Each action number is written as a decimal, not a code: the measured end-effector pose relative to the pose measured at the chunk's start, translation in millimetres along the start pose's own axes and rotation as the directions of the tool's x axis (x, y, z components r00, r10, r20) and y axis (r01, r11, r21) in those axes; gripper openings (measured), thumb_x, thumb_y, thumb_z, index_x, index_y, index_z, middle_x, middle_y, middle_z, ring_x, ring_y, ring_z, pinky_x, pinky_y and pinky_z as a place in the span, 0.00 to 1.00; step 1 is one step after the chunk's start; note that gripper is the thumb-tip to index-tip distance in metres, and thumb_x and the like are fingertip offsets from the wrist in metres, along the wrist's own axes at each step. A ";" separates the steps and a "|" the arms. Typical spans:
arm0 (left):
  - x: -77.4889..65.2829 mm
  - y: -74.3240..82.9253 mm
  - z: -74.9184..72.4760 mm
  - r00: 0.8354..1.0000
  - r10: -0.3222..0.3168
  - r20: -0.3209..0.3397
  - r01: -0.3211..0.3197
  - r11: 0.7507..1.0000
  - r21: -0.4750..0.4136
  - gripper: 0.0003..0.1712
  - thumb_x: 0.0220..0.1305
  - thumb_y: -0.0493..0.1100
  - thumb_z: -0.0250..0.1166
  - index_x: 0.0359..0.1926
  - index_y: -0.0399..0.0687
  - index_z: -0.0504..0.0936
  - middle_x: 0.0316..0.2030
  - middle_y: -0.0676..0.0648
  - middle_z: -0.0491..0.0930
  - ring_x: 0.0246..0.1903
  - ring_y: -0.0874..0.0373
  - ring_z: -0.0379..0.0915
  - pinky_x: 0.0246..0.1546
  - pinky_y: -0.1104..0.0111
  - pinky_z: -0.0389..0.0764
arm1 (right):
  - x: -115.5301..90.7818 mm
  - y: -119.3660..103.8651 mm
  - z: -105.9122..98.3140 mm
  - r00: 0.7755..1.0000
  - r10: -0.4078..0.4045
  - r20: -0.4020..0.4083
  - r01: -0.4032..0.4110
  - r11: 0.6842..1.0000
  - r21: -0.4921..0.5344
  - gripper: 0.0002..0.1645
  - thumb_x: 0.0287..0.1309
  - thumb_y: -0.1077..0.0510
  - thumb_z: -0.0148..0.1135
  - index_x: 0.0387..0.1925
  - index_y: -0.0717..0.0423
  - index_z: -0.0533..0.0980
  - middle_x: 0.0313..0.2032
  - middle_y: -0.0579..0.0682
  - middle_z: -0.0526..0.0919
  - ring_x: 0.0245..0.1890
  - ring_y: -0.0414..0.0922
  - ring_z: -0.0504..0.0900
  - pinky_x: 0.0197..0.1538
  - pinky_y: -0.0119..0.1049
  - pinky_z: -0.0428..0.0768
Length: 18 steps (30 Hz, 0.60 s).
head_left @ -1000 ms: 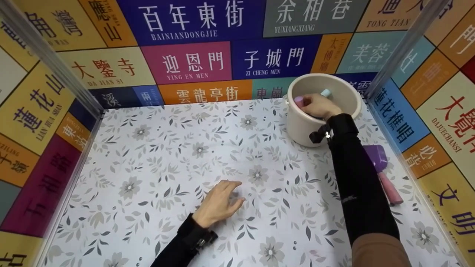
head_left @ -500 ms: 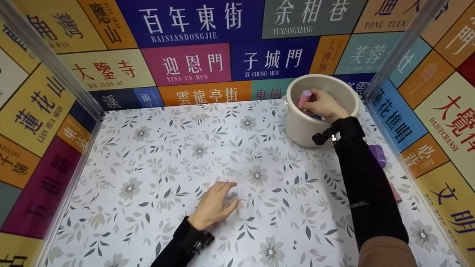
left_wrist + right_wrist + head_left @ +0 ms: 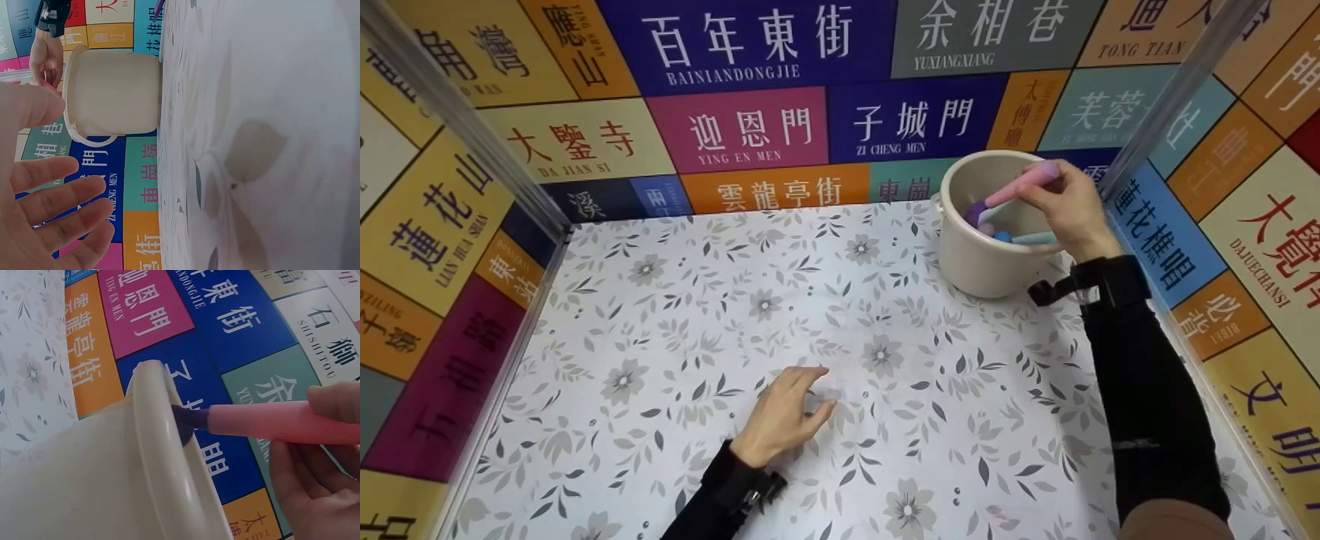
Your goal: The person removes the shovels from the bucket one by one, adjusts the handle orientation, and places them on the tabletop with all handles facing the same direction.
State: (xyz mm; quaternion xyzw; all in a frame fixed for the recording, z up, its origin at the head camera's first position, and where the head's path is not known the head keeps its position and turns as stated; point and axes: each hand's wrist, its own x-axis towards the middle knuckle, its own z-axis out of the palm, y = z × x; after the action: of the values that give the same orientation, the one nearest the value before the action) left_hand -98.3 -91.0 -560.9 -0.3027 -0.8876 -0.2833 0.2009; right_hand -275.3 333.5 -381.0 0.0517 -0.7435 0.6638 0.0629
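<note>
A cream bucket (image 3: 986,266) stands at the back right of the table. Above its rim my right hand (image 3: 1076,206) pinches the pink handle (image 3: 1024,186) of a toy tool between thumb and fingers. The tool's purple neck (image 3: 194,419) reaches down inside the bucket, and its head is hidden by the wall. Also inside are a blue rounded end (image 3: 1003,236) and a pale teal piece (image 3: 1035,238), partly visible. My left hand (image 3: 781,416) hovers over the front middle of the table, fingers relaxed and apart, holding nothing; the left wrist view shows its palm (image 3: 34,225).
A flower-patterned white cover (image 3: 697,315) lies on the table. Walls (image 3: 757,131) with coloured name panels close off the back and both sides. A purple bit (image 3: 158,8) shows on the table beyond the bucket in the left wrist view.
My right hand has risen out of the bucket and moved right, lifting the pink handle to rim height. My left hand has drifted slightly left. The purple shovel on the table is now behind my right arm.
</note>
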 end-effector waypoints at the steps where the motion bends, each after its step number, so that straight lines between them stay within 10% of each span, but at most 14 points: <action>1: -0.2 -0.4 -0.3 1.000 0.004 -0.008 -0.004 1.000 0.003 0.24 0.61 0.43 0.75 0.56 0.37 0.84 0.48 0.41 0.88 0.48 0.48 0.84 0.50 0.59 0.88 | -3.0 -1.7 -1.6 1.000 -0.020 -0.010 0.020 0.999 0.040 0.09 0.67 0.61 0.72 0.40 0.65 0.81 0.36 0.54 0.94 0.59 0.46 0.82 0.61 0.26 0.79; 12: -3.0 -4.0 -6.0 0.998 0.029 -0.059 -0.028 0.999 0.023 0.26 0.59 0.43 0.77 0.56 0.36 0.85 0.47 0.41 0.88 0.48 0.48 0.85 0.51 0.59 0.87 | -27.8 -28.3 -10.1 0.970 -0.217 -0.106 0.236 0.943 0.233 0.07 0.66 0.68 0.70 0.42 0.73 0.83 0.44 0.50 0.88 0.57 0.48 0.77 0.61 0.36 0.76; 18: -4.6 -4.8 -9.5 0.999 0.010 -0.047 -0.009 1.000 0.017 0.26 0.59 0.43 0.77 0.57 0.37 0.84 0.48 0.41 0.88 0.49 0.47 0.85 0.51 0.58 0.88 | -37.9 -40.2 -17.4 0.916 -0.379 -0.130 0.400 0.846 0.353 0.02 0.65 0.77 0.64 0.37 0.78 0.79 0.34 0.60 0.91 0.51 0.52 0.81 0.64 0.40 0.75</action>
State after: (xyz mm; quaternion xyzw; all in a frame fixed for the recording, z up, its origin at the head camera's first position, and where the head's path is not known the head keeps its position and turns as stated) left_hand -96.3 -102.1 -557.9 -0.2985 -0.8834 -0.2822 0.2256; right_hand -231.0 345.9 -345.8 0.1941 -0.5757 0.7672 0.2057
